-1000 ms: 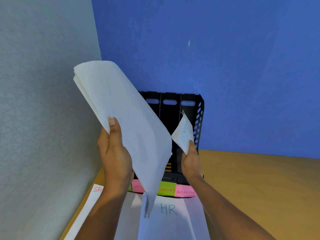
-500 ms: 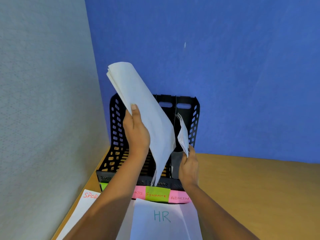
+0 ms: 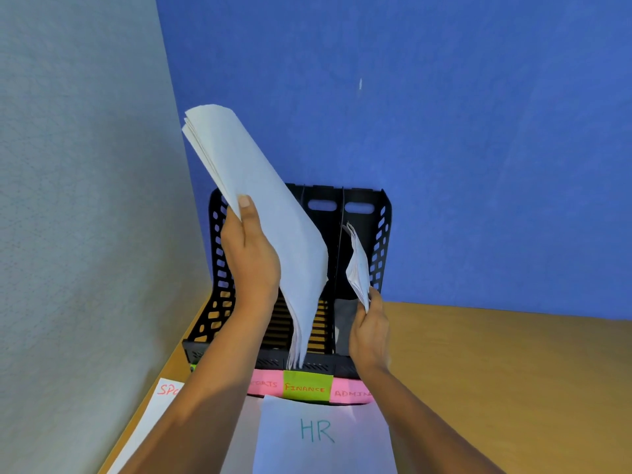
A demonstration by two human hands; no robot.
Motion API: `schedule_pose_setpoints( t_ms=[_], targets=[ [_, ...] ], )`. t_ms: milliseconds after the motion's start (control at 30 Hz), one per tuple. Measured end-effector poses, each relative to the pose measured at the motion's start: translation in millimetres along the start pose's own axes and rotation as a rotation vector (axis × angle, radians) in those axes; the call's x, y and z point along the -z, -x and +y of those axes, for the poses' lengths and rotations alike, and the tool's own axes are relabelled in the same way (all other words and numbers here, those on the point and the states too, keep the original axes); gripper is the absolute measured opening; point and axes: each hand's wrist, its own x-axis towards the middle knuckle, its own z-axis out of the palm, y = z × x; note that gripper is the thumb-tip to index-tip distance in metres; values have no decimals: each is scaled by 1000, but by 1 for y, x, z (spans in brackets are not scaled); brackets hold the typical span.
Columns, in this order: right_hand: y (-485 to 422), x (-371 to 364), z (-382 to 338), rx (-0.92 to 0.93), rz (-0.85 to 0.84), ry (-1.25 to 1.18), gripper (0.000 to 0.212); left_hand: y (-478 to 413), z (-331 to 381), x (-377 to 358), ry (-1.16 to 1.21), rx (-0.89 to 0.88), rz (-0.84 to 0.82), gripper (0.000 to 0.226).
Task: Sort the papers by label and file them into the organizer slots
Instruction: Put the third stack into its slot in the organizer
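Filing into the rightmost slot looks like the step in hand. The right hand [image 3: 369, 331] pinches the lower edge of a small curled bundle of papers [image 3: 357, 265] between thumb and fingers. The bundle stands inside the right-hand compartment of the black organizer [image 3: 362, 195], behind the pink ADMIN label [image 3: 352, 393]. Its writing is too small to read, so I cannot confirm the match. The left hand [image 3: 251, 258] grips the big stack [image 3: 263, 200], thumb on the near face and the other fingers hidden behind. The stack is tilted above the middle slots, and its bottom corner hangs over the front rim near the green FINANCE label [image 3: 306, 388].

To do this well, straighten the bundle so it slides down flat against the divider. Let it reach the slot floor before loosening the pinch. Hold the big stack clear so its dangling corner cannot catch in a neighbouring slot. An HR sheet [image 3: 318, 432] lies on the surface [image 3: 496, 371] in front, not yet filed.
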Motion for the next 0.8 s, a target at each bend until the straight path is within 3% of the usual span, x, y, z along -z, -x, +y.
schedule_pose_setpoints(
  t_ms=[567, 800],
  targets=[
    [2, 1, -4, -2, -3, -10, 44, -3, -22, -14, -76, 28, 11, 24],
    [0, 2, -3, -14, -10, -31, 42, 24, -27, -36, -152, -33, -172, 29]
  ],
)
